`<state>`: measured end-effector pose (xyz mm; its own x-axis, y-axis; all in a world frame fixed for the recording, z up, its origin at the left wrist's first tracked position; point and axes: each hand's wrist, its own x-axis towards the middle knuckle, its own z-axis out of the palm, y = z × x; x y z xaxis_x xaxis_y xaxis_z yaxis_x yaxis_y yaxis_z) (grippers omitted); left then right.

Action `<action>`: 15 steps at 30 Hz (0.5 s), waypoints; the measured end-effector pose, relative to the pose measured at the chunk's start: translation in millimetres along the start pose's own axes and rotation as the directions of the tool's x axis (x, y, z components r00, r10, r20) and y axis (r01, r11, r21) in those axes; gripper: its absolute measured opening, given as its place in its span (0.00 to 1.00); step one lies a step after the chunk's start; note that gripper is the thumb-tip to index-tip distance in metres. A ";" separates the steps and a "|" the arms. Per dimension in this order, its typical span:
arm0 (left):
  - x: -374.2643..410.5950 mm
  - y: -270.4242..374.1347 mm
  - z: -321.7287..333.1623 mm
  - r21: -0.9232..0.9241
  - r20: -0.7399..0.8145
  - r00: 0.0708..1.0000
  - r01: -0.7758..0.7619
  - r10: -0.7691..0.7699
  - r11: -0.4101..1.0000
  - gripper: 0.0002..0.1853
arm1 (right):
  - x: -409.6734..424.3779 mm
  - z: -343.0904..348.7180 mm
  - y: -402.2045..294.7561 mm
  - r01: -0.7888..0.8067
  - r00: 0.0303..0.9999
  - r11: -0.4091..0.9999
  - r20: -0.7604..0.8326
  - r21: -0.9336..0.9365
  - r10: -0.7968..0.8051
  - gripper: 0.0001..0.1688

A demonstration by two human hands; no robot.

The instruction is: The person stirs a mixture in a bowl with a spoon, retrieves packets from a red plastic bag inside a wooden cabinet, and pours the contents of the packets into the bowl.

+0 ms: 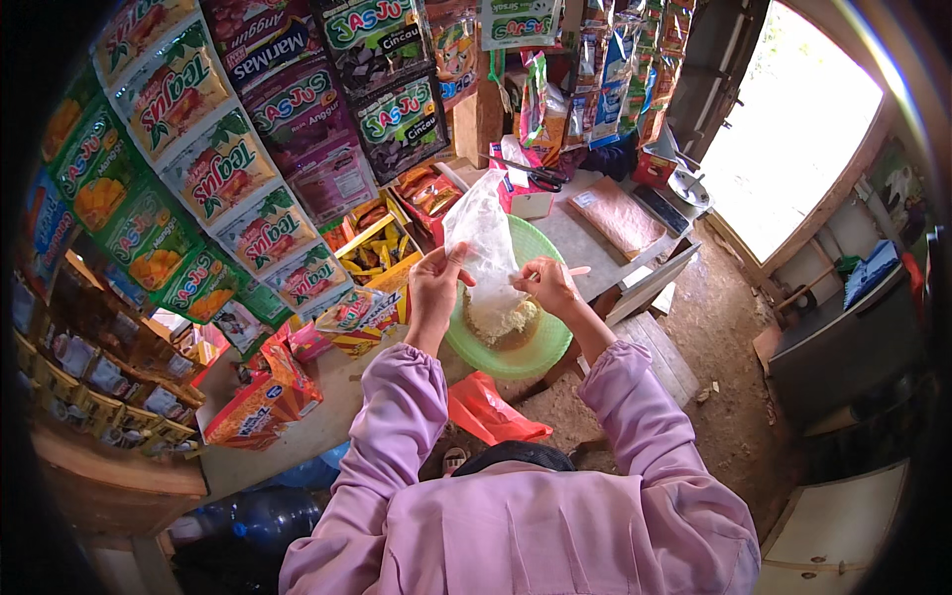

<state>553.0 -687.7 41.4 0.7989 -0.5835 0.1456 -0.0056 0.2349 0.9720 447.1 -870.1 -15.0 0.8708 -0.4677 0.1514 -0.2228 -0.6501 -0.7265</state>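
Observation:
Over a light green plastic basin (pixel 547 338), my two hands hold up a clear plastic bag (pixel 480 223). My left hand (pixel 439 290) pinches the bag's left edge between thumb and fingers. At its right edge, my right hand (pixel 549 286) grips it with the fingertips. Pale, crumbly powder (pixel 502 321) lies in the lower part of the bag or just under it; which one, I cannot tell. Brownish content (pixel 520 341) shows at the bottom of the basin. The handle of a pale pink utensil (pixel 579 271) pokes out by my right hand.
Scissors (pixel 532 172) rest on a small box behind the basin. A pink-covered book (pixel 617 216) and a dark phone (pixel 660 209) lie to the right. Drink sachet strips (pixel 216 163) hang at the left above snack boxes (pixel 260 401). A red plastic bag (pixel 494 409) is below the basin.

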 end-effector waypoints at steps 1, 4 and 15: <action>-1.3 0.3 1.2 -0.022 -0.012 1.000 -0.005 0.004 1.000 0.10 | 0.0 -0.3 -2.4 -0.017 1.000 1.000 0.005 0.000 0.017 0.11; -2.8 2.3 -0.7 -0.073 -0.028 0.999 -0.038 0.036 0.997 0.10 | -2.3 -8.5 -15.9 -0.027 0.999 1.000 0.043 -0.006 0.028 0.15; -10.5 4.7 -6.0 -0.165 -0.080 0.996 -0.048 0.036 0.985 0.05 | -17.7 -36.8 -17.2 0.277 0.958 0.470 0.206 -0.838 -0.198 0.08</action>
<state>548.2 -675.9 43.3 0.8437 -0.5109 0.1650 0.0547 0.3875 0.9202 419.4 -872.6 19.4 0.9689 -0.1963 0.1509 -0.2307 -0.9372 0.2617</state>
